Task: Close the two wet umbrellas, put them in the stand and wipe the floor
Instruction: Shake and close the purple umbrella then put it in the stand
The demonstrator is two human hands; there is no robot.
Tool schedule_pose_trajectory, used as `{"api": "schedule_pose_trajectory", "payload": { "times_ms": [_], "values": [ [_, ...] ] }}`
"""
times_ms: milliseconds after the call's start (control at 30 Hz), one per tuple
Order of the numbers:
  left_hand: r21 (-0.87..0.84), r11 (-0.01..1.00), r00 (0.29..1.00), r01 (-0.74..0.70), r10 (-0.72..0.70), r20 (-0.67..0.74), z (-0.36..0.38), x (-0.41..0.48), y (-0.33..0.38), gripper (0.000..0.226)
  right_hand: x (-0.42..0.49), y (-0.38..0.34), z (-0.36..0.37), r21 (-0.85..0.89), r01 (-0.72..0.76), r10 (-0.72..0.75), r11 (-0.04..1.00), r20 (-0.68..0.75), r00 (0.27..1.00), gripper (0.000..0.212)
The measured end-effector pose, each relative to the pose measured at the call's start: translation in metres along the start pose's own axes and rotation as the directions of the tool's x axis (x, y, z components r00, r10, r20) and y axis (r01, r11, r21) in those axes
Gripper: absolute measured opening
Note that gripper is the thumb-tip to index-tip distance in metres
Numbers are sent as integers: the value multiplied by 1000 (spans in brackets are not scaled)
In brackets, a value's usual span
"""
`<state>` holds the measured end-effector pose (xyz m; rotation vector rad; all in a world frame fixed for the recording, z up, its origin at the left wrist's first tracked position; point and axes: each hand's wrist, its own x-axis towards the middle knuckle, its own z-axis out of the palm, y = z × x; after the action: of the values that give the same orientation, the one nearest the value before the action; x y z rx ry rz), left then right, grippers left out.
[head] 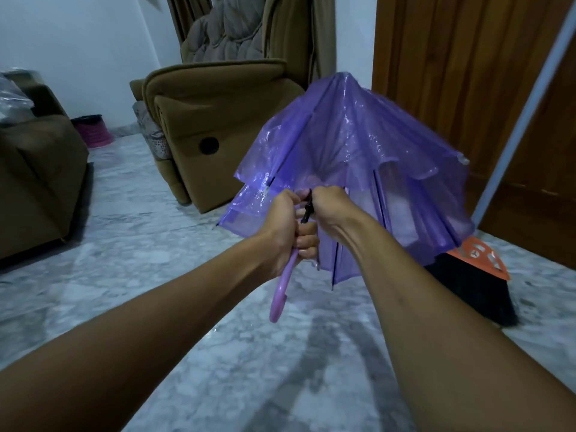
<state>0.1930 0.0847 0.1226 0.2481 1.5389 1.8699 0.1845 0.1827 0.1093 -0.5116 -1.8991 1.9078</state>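
Note:
A translucent purple umbrella (349, 145) is half folded in front of me, its canopy sagging and its tip pointing away. My left hand (285, 224) grips the shaft just above the curved lilac handle (280, 291). My right hand (330, 210) is closed on the black runner on the shaft, close against the left hand. The grey marble floor (249, 353) glistens with wet patches below my arms. I see no second umbrella and no stand.
A brown recliner (218, 120) stands ahead on the left, a brown sofa (37, 169) at the far left. A broom with black bristles and an orange head (473, 275) leans by the wooden door (467, 73) on the right. A pink bin (92, 130) sits by the far wall.

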Motion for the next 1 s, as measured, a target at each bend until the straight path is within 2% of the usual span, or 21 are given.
{"api": "schedule_pose_trajectory", "payload": {
  "times_ms": [133, 267, 400, 467, 600, 667, 733, 833, 1000],
  "values": [
    [105, 994, 998, 11, -5, -56, 4, -2, -4, 30, -2, 6, -2, -51, 18, -18, 999, 18, 1000, 37],
    [149, 989, 996, 1, 12, -85, -2, -5, 0, 23, -1, 8, 1, -42, 12, -12, 999, 8, 1000, 37],
    [171, 985, 992, -10, 30, -118, -6, -1, 6, 28, -8, 4, 8, -67, -10, 16, 998, 88, 996, 49],
    [192, 981, 988, -22, 50, -147, -8, 1, 8, 27, -11, -1, 17, -83, -30, 36, 996, 70, 997, 40],
    [216, 976, 977, -30, 74, -198, -12, 2, 15, 31, -15, -13, 29, 61, -35, 32, 998, 52, 998, 36],
    [218, 975, 974, -37, 84, -209, -12, 2, 19, 32, -20, -17, 29, 43, -18, 14, 999, 88, 996, 42],
    [219, 975, 975, -40, 86, -207, -11, 2, 20, 37, -27, -16, 27, -23, -10, 12, 1000, 130, 991, 48],
    [219, 975, 976, -35, 81, -203, -13, 3, 16, 55, -39, -14, 24, -32, -51, 56, 998, 187, 981, 48],
    [234, 972, 962, -17, 80, -261, -19, 3, 15, 43, -47, -13, 31, -59, -10, 20, 998, 171, 985, 49]
  ]
}}
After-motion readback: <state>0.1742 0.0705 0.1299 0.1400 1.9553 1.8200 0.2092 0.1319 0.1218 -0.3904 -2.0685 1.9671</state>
